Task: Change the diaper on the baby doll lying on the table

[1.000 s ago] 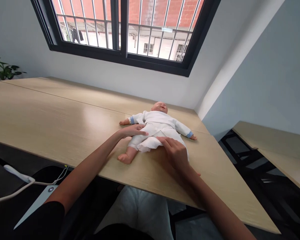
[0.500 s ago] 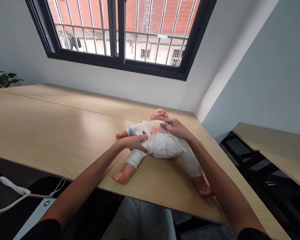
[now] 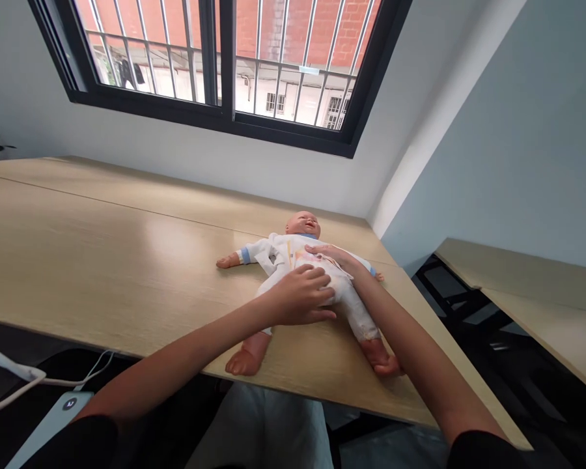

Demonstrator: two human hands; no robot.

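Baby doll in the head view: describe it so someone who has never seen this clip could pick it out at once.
Under the black-framed barred window, a light wood table runs along the wall. On it a baby doll lies on its back, limbs spread, in a white garment with blue cuffs. Both the left hand and right hand rest on its middle.

Baby doll (image 3: pixel 278 257) on back on table (image 3: pixel 102 221), window (image 3: pixel 224 65) behind, second table (image 3: pixel 517 280) right.

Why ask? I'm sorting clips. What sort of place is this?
Probably an infant-care training room: a plastic baby doll in a white gown lies on a long pale wooden table, beneath a black-framed barred window.
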